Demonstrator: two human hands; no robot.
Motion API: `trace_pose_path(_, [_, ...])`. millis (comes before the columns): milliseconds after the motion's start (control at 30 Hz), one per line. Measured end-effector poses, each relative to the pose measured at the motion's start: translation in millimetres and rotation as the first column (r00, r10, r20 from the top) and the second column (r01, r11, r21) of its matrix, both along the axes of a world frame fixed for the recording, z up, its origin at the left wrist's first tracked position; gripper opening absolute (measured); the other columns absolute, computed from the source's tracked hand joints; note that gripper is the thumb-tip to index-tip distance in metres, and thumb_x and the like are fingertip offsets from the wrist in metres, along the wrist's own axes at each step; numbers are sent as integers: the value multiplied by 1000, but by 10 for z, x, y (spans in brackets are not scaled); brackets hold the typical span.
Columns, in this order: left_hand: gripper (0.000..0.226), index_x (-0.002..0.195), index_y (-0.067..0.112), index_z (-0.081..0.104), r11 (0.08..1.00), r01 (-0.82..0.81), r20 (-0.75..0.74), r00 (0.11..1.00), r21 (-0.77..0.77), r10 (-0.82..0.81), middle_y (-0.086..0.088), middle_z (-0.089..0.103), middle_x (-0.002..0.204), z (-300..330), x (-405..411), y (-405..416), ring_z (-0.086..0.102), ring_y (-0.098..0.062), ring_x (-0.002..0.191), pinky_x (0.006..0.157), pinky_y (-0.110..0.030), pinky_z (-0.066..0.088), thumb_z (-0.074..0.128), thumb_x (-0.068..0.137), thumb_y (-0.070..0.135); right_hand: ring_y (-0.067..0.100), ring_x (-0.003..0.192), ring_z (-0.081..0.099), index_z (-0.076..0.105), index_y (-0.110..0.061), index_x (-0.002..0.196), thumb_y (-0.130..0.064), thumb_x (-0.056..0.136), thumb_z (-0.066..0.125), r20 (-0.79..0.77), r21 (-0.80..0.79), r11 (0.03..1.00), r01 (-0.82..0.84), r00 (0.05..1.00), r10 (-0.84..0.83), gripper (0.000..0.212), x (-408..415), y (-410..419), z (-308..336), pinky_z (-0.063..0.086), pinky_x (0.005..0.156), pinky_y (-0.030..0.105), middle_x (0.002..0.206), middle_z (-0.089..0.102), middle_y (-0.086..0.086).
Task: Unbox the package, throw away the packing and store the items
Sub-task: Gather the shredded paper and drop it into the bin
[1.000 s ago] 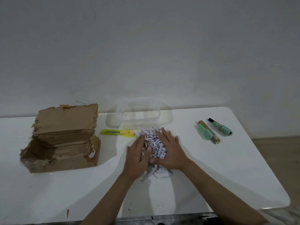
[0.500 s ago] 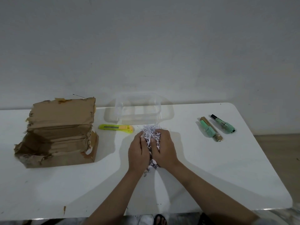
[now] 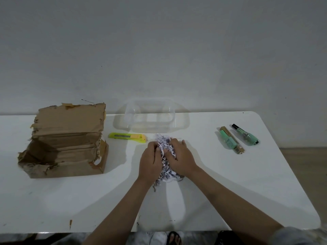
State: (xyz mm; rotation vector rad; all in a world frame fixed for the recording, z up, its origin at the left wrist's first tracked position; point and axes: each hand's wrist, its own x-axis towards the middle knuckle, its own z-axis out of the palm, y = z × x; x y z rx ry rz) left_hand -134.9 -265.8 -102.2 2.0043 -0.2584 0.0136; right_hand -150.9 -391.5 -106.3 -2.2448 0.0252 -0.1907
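A clump of shredded white and purple paper packing (image 3: 164,144) sits at the middle of the white table (image 3: 230,191). My left hand (image 3: 150,161) and my right hand (image 3: 180,158) squeeze it from both sides, fingers curled into the shreds. A torn brown cardboard box (image 3: 67,138) lies open at the left. Two green bottles lie at the right: one (image 3: 228,140) against a slim brown box (image 3: 233,141), the other (image 3: 246,137) with a black cap.
A clear plastic container (image 3: 152,117) stands at the back of the table, just beyond the packing. A yellow utility knife (image 3: 127,137) lies between the box and my hands. A small cardboard scrap (image 3: 70,222) rests near the front edge. A grey wall rises behind.
My hands went from lying flat over the spread packing to closing together, bunching it into a tight clump between them.
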Motion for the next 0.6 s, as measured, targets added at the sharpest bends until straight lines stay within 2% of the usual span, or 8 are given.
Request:
trace_pose_path(100, [32,118,20,50,993,-5,-53,999,-117,-2,13,62,103,25,-53,7,60,0,95,82,-17,46,31,93,27,19,91,59,48,-15,114,-50,87,40,19,141,989,49,998,-52,44,-92,82,-2,49,82,39,100,62,-4])
trace_pose_path(200, [35,119,20,55,977,-16,-68,998,-214,2,16,60,112,61,-89,-31,55,7,106,90,-7,39,33,93,24,10,102,62,49,-18,127,-40,90,45,61,271,958,90,992,-110,43,-141,157,-15,50,86,25,114,63,-9])
trace_pose_path(300, [32,111,22,58,955,-70,-104,994,-287,42,7,62,108,69,-144,-103,56,3,102,88,-8,39,34,91,26,8,101,61,60,-14,117,-42,88,44,82,367,916,163,975,-206,44,-168,208,-24,49,87,22,109,66,-2])
trace_pose_path(367, [34,110,20,60,937,-99,-135,989,-334,56,4,63,109,67,-182,-139,58,0,102,89,-11,41,33,91,26,5,98,59,62,-14,109,-38,87,47,64,435,873,220,960,-273,36,-199,236,-6,46,85,16,105,63,3])
trace_pose_path(467, [39,113,15,63,911,-142,-225,973,-388,55,0,66,112,90,-201,-181,60,-9,106,97,-29,46,33,93,28,-1,105,53,60,-21,106,-30,86,48,9,526,795,303,932,-361,25,-246,273,49,39,89,7,113,56,4])
trace_pose_path(533, [37,112,17,65,906,-143,-258,965,-399,39,1,67,112,104,-203,-200,61,-13,107,98,-38,47,34,95,27,0,113,52,57,-27,109,-31,86,48,-18,581,745,329,920,-392,25,-287,295,91,39,95,8,122,55,-3])
trace_pose_path(600, [35,111,18,67,904,-123,-264,964,-410,12,0,68,112,135,-226,-209,61,-13,108,99,-41,46,35,98,22,5,107,60,60,-27,108,-31,87,48,-53,637,686,351,908,-416,25,-347,316,133,46,93,18,115,64,-6])
